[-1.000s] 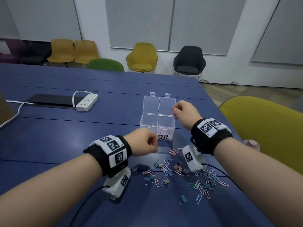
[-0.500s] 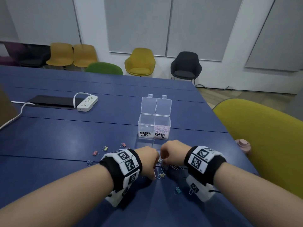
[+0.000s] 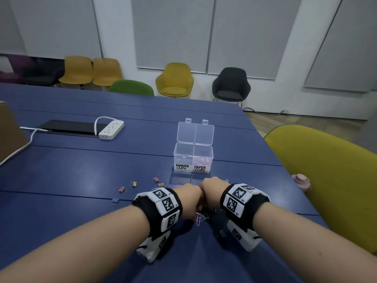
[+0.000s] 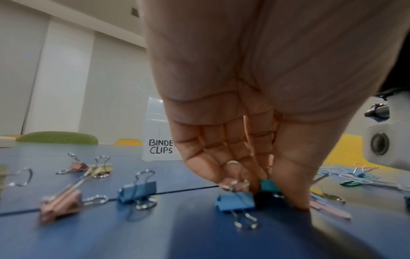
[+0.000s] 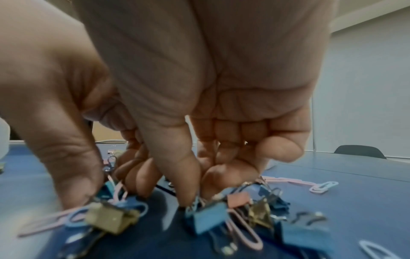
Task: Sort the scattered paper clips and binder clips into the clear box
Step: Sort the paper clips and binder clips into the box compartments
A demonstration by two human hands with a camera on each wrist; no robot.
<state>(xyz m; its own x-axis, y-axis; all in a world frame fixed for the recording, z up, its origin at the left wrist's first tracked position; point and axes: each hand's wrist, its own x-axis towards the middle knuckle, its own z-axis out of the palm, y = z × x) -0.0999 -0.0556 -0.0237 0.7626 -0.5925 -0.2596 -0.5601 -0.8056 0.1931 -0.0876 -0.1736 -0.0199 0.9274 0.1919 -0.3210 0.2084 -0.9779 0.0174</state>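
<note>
The clear box (image 3: 193, 149) stands open on the blue table (image 3: 81, 172); its right compartment, labelled PAPER CLIPS, holds pink paper clips (image 3: 202, 161). Both hands are down side by side on the clip pile (image 3: 202, 216). My left hand (image 3: 189, 199) pinches a teal binder clip (image 4: 267, 185) between thumb and fingers, with a blue binder clip (image 4: 236, 201) lying just in front. My right hand (image 3: 212, 190) pinches a blue binder clip (image 5: 208, 217) by its top between thumb and fingertip. Pink paper clips (image 5: 244, 233) are tangled among the binder clips.
Several loose binder clips (image 3: 133, 183) lie left of the hands. A white power strip (image 3: 111, 130) and a black panel (image 3: 69, 127) sit at the far left, beside a cardboard box (image 3: 10, 131). A yellow chair (image 3: 326, 180) and a pink object (image 3: 301, 181) flank the table's right edge.
The right hand has come back from over the box and the left hand has dropped; both now sit low on the clip pile, fingers closed on clips.
</note>
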